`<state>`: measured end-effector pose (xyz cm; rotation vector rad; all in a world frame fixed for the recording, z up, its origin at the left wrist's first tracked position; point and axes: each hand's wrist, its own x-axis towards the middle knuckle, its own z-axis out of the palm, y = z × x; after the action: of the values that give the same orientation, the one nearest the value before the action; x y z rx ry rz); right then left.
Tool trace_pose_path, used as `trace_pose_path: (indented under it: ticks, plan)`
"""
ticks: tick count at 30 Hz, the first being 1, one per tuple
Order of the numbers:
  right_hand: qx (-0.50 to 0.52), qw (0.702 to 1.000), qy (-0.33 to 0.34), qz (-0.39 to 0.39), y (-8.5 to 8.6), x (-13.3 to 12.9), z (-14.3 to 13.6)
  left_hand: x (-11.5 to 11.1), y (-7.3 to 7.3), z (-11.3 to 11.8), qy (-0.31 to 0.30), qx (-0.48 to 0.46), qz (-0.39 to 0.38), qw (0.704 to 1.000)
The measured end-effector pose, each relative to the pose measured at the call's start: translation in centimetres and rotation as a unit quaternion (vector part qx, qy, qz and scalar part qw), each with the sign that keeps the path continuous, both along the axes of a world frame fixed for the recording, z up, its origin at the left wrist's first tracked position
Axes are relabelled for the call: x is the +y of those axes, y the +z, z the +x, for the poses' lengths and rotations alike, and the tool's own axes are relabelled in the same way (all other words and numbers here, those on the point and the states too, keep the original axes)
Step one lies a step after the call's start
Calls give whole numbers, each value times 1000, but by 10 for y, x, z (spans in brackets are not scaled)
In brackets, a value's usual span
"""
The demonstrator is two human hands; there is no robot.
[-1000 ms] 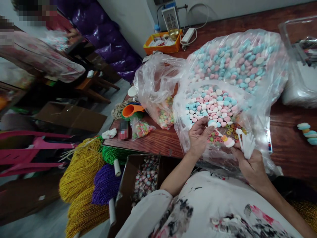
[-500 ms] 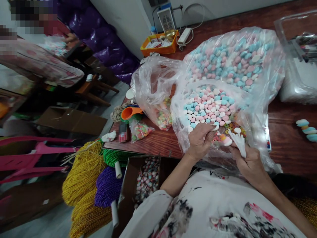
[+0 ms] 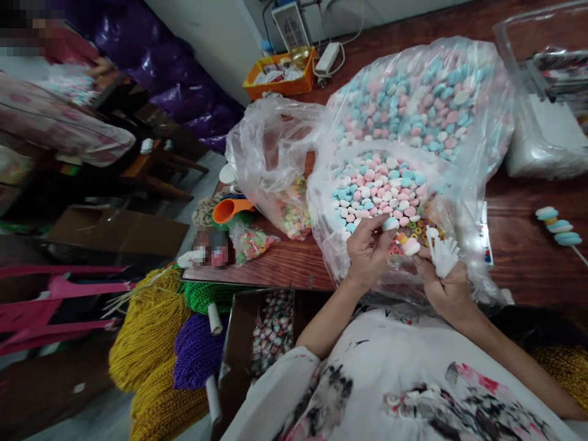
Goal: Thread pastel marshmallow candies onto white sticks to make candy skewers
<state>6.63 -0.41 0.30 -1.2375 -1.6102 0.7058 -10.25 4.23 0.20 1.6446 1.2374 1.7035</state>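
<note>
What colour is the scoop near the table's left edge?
The scoop is orange, seen best in the head view.

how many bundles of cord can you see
5: a green bundle by the table's left end, a purple bundle below it, a yellow bundle left of those, another yellow bundle beneath, a gold bundle far right. More may be hidden.

Place: small handwork workshop, apparently | beyond left hand: bulk bag of pastel discs | farther left: cord bundles, open carton of small pieces, purple sacks, other people | right of right hand: threaded stick on wooden table
</note>
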Motion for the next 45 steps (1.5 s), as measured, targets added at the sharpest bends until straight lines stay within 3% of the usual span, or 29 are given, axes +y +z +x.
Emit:
trace_pose_path:
  ticks: [2,8,12,15,19,25,29,31,33,35,37,40,42,45]
  plan:
    - [-10,1000,8,10,3,2,-3,5,2,0,-9,-39,-26,999]
    - [16,1000,0,22,-1,2,0,6,3,-3,-93,-45,-57,993]
    - [37,999,-6,-7,-5,0,1,-6,-7,6,-93,-95,-133,982]
    - [18,999,-16,-25,-7,-1,4,-15,-7,11,-92,-97,-156,979]
    - [-3,999,-44,-4,-7,-1,7,-22,-3,19,-105,-54,-133,984]
    - [-34,998,-40,-19,-7,3,13,-28,-13,35,-143,-20,-83,986]
    - [-70,995,-54,-52,-8,8,34,-19,-10,7,-140,10,-120,983]
    - [-57,992,-75,-78,-8,9,48,-11,-7,-21,-79,13,-151,985]
    - [-8,990,-99,-103,-8,9,58,-4,-4,-49,-18,82,-168,982]
    - [33,986,-111,-121,-9,7,62,-4,-2,-66,-27,237,-201,950]
    - [34,986,-107,-127,-10,3,62,-10,-1,-71,-61,390,-234,888]
    - [13,990,-74,-119,-13,-4,61,-22,-5,-69,-72,502,-258,822]
    - [7,992,-57,-109,-16,-6,62,-27,-9,-69,-62,507,-251,822]
    - [-8,995,-51,-88,-17,-7,65,-24,-13,-70,-55,446,-210,868]
